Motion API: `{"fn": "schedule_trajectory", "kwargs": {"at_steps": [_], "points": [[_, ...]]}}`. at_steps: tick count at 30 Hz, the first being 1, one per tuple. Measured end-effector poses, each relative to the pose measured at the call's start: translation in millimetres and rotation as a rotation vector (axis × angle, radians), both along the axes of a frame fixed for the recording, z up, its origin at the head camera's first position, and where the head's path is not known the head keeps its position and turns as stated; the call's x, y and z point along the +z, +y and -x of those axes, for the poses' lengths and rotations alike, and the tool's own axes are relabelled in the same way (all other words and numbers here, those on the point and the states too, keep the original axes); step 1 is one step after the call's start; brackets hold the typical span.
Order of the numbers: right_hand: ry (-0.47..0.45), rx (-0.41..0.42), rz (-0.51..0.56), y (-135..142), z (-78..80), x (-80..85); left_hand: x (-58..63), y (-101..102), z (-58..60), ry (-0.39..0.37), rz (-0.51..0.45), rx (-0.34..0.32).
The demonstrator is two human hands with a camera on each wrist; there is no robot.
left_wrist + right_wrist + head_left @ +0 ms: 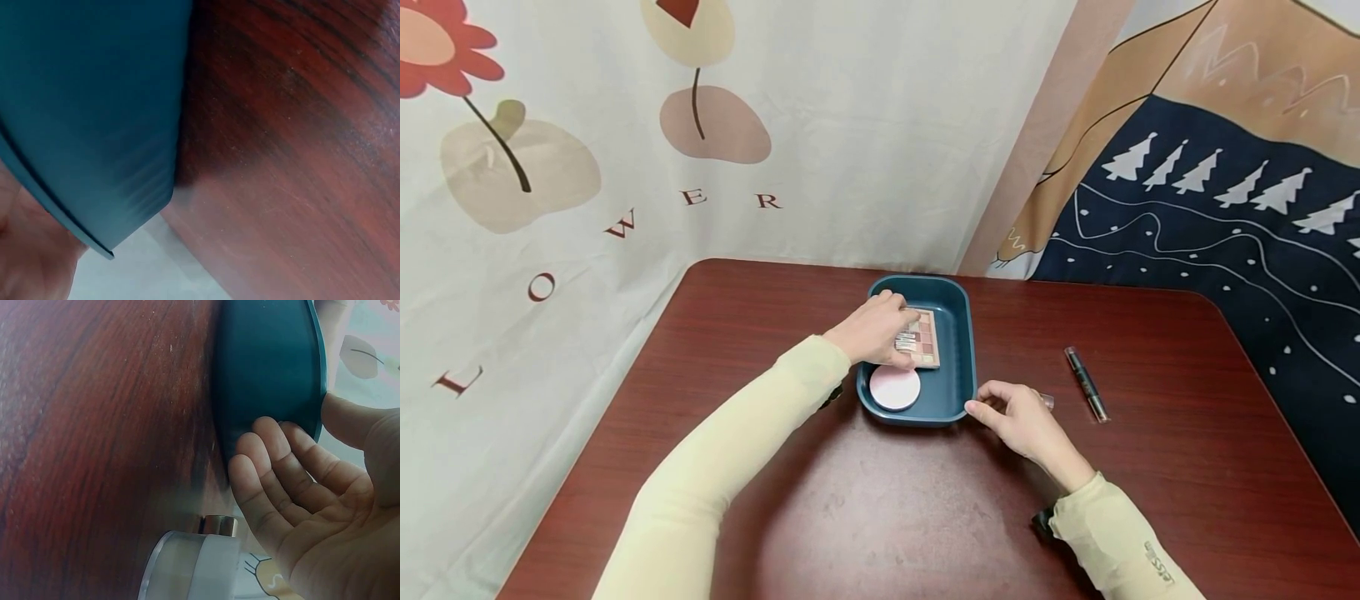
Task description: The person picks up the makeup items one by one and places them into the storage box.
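A blue rectangular tray (957, 350) lies on the table. Inside it, my left hand (874, 327) reaches over the left rim and holds an eyeshadow palette (927, 340), fingers and thumb spanning its left side. A round pale-pink compact (895, 388) rests in the tray's near left corner, just below my left thumb. At the near right corner, my right hand (1021, 419) grips the tray, thumb on the rim and fingers curled against the outer wall (269, 369). The left wrist view shows mainly the tray's outer side (94, 125), with part of the left hand (37, 250) beneath its rim.
Right of the tray lies a dark double-ended makeup stick (1086, 383). A clear container (1047, 401) peeks out behind my right hand; the right wrist view shows a clear cylinder (181, 569) with a shiny cap nearby. Printed curtains (865, 150) hang behind the table's far edge.
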State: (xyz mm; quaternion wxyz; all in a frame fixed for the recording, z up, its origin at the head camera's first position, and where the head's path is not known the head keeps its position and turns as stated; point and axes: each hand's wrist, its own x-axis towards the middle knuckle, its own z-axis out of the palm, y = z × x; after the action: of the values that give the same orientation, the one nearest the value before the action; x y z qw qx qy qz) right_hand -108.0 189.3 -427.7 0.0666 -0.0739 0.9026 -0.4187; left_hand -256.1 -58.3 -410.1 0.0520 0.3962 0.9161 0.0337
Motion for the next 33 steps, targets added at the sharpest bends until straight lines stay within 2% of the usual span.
{"fn": "schedule_trajectory", "kwargs": {"at_steps": [11,23,33], "points": [[0.004,0.001,-0.001,-0.5,-0.2,-1.3,-4.5,3.0,3.5,0.025,0.026,0.01],[0.011,0.017,0.006,-0.6,-0.5,-2.0,-8.8,5.3,8.2,0.017,0.048,0.009],[0.004,0.013,-0.008,-0.4,0.1,-2.0,-7.3,6.6,9.0,0.005,0.075,0.016]]}}
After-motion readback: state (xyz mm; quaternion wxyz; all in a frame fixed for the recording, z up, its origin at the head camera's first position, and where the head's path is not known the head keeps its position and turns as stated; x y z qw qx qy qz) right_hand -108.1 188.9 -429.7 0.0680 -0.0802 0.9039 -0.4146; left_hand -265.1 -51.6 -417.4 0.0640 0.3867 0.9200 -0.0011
